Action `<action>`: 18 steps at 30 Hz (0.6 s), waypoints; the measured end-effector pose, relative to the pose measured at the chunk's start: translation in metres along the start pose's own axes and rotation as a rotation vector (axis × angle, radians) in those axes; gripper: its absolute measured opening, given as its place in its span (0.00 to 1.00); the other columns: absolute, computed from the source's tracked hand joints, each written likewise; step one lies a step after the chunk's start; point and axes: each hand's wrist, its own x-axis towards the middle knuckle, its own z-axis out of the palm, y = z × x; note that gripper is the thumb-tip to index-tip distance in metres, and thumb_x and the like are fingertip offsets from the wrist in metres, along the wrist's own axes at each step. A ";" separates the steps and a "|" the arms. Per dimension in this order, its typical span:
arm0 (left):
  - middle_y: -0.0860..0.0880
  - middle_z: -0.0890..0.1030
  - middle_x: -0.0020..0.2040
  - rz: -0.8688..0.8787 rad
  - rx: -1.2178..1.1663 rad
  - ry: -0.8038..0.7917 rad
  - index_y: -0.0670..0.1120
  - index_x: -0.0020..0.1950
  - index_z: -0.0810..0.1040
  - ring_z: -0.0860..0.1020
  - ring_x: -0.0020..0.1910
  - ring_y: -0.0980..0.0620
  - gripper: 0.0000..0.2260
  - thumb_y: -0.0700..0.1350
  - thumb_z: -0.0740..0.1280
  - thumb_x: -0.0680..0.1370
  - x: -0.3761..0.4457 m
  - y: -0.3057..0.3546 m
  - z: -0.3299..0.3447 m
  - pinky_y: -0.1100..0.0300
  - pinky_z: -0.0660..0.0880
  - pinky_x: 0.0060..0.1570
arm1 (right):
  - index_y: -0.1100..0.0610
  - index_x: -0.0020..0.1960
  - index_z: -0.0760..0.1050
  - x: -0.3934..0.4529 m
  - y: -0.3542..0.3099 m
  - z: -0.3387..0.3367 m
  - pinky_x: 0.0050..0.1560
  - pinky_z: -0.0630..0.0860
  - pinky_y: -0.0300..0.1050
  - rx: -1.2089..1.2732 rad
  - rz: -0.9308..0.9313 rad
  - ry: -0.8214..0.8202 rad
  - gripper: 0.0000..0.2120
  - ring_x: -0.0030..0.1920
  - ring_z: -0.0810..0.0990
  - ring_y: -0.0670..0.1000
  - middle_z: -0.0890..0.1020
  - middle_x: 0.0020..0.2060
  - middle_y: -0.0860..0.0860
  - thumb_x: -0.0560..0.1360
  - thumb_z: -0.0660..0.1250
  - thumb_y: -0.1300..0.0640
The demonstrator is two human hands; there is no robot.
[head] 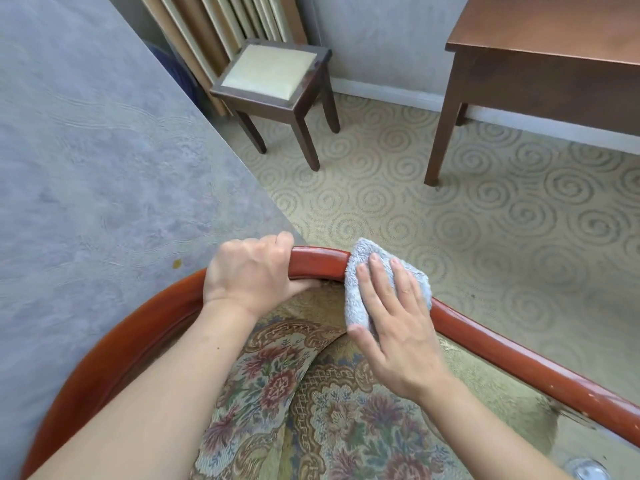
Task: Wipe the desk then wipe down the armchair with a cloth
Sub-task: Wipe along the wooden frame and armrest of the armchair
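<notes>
Head view shows the left hand (251,271) gripping the armchair rail (317,263) to steady it while the flat, open-fingered right hand (398,327) presses the cloth (360,271) over that rail for wiping

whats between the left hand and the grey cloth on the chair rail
In the head view, only a short bare stretch of glossy red-brown wooden armchair rail separates the left hand from the grey terry cloth.

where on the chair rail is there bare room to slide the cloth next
Free: the rail running right from the cloth towards the frame's edge, and the curved stretch left of the left hand. Crowded: the top of the curve, where the left hand grips the rail and the right hand presses the cloth, with only a short bare strip between.
</notes>
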 end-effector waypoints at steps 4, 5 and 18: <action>0.52 0.80 0.31 -0.008 0.024 -0.054 0.49 0.38 0.74 0.80 0.27 0.48 0.28 0.74 0.68 0.65 -0.001 0.001 -0.002 0.61 0.59 0.27 | 0.44 0.80 0.44 0.017 -0.018 -0.003 0.78 0.42 0.57 0.148 0.043 -0.002 0.29 0.80 0.38 0.50 0.46 0.80 0.43 0.81 0.36 0.37; 0.51 0.81 0.30 -0.018 0.020 -0.055 0.48 0.38 0.74 0.80 0.27 0.47 0.24 0.69 0.71 0.66 0.000 0.001 -0.001 0.60 0.61 0.27 | 0.44 0.80 0.47 0.026 -0.026 -0.004 0.78 0.42 0.55 0.172 0.005 0.012 0.28 0.80 0.39 0.50 0.47 0.80 0.42 0.82 0.37 0.39; 0.49 0.80 0.29 -0.026 -0.036 -0.016 0.47 0.36 0.75 0.79 0.25 0.47 0.28 0.72 0.70 0.63 0.001 0.001 0.000 0.61 0.60 0.27 | 0.58 0.70 0.74 0.047 -0.006 0.000 0.64 0.74 0.53 0.076 0.008 0.259 0.23 0.63 0.78 0.55 0.80 0.65 0.53 0.81 0.60 0.45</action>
